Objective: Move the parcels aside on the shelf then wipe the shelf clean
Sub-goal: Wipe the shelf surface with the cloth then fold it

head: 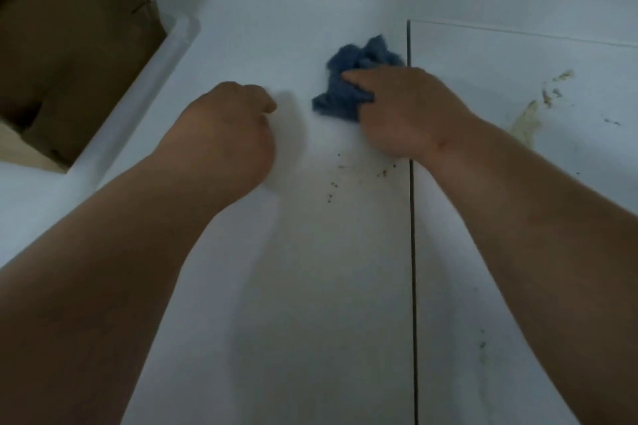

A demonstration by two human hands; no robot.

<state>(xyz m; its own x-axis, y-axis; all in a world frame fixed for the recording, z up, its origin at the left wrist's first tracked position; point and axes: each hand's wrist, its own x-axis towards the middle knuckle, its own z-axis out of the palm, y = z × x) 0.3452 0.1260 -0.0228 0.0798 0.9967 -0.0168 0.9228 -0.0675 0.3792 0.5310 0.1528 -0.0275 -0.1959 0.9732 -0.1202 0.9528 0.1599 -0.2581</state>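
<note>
Parcel cropped; cloth half-hidden.

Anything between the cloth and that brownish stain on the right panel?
Nothing visible. The right hand holds the blue cloth left of the dark seam; the stain lies just past it, with bare white shelf between. The cardboard parcel sits far left.

left hand fisted, empty; right hand gripping; forearms extended
</note>
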